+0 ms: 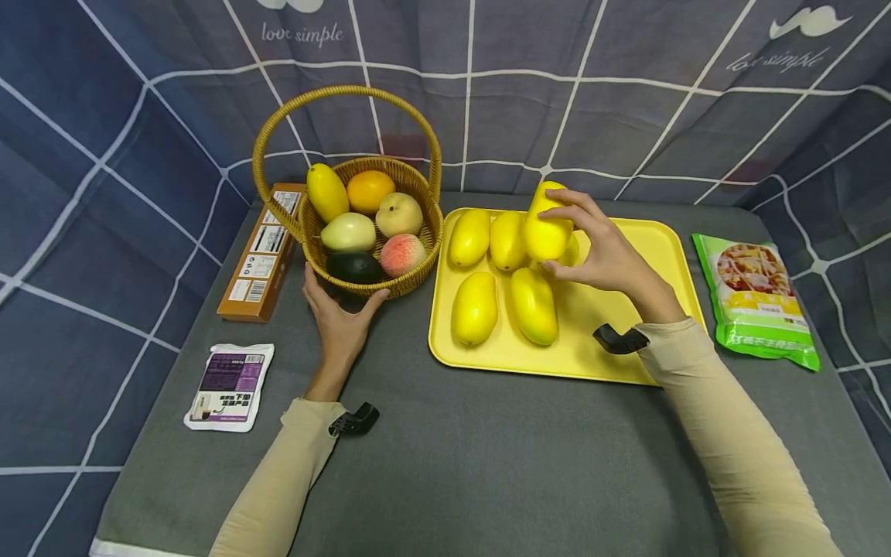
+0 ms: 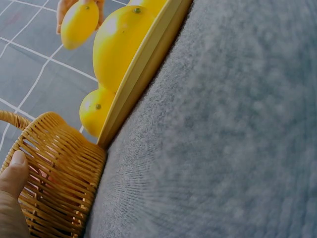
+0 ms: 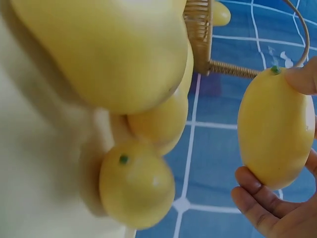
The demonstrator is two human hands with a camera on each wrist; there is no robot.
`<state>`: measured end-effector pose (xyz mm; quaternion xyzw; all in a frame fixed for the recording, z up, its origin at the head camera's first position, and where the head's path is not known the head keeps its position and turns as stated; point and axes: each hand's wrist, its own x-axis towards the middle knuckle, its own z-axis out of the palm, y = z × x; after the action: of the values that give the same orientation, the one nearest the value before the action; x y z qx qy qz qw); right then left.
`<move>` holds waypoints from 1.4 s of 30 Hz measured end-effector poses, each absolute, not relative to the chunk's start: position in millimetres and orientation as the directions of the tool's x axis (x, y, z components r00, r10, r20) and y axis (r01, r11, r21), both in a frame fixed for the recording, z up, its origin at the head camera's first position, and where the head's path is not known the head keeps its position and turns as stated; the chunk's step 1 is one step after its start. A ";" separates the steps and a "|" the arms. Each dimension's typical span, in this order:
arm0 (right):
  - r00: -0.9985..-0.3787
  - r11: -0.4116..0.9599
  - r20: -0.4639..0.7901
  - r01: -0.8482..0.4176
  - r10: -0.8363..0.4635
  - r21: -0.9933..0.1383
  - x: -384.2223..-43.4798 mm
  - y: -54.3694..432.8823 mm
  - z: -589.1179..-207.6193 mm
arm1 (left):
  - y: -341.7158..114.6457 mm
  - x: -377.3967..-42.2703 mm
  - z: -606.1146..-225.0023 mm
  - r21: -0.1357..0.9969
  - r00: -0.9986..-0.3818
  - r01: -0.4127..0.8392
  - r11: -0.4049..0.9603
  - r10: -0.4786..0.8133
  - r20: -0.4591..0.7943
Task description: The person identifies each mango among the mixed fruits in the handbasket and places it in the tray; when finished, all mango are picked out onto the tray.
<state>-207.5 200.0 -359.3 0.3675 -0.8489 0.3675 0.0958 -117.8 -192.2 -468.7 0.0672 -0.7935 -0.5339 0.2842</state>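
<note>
My right hand (image 1: pixel 602 247) holds a yellow mango (image 1: pixel 546 228) above the yellow tray (image 1: pixel 654 247), fingers and thumb around its right side. In the right wrist view that mango (image 3: pixel 275 134) shows a green stem end. Several more mangoes (image 1: pixel 475 309) lie on the tray's left half, one partly hidden behind the raised one. My left hand (image 1: pixel 341 325) touches the near side of a wicker basket (image 1: pixel 411 285), fingers at its left and thumb at its right. Close up in the left wrist view, the thumb (image 2: pixel 15 173) rests along the woven wall.
Inside the basket are a mango (image 1: pixel 327 193), an orange fruit (image 1: pixel 370 190), peaches (image 1: pixel 402 255), a pale green fruit (image 1: pixel 348 232) and a dark green one (image 1: pixel 355 267). Its tall handle (image 1: pixel 348 90) arches above. Around stand a brown box (image 1: pixel 264 255), a purple-white pouch (image 1: pixel 230 387) and a green bag (image 1: pixel 759 298).
</note>
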 end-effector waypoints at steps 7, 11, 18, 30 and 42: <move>-0.744 0.489 0.422 -0.663 -0.518 -0.567 -213.8 229.1 -371.9 | -193.3 -117.6 -469.0 0.879 -0.838 0.159 0.449 -0.410 0.361; -0.781 0.532 0.382 -0.619 -0.493 -0.578 -216.3 247.6 -379.3 | -192.9 -117.4 -468.1 0.880 -0.838 0.166 0.445 -0.406 0.364; -0.847 0.608 0.303 -0.527 -0.438 -0.594 -218.7 275.7 -392.2 | -192.9 -117.3 -468.3 0.883 -0.845 0.147 0.446 -0.407 0.346; -0.867 0.606 0.188 -0.464 -0.462 -0.646 -224.1 292.5 -409.2 | -194.0 -118.7 -470.4 0.873 -0.838 0.163 0.460 -0.403 0.369; -0.865 0.646 0.149 -0.462 -0.479 -0.609 -227.0 297.9 -423.1 | -194.8 -118.2 -470.2 0.876 -0.838 0.167 0.453 -0.403 0.369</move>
<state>-227.0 297.9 -423.1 0.2591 -0.9070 0.3318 -0.0128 -118.2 -194.8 -470.2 0.0730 -0.8067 -0.5177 0.2754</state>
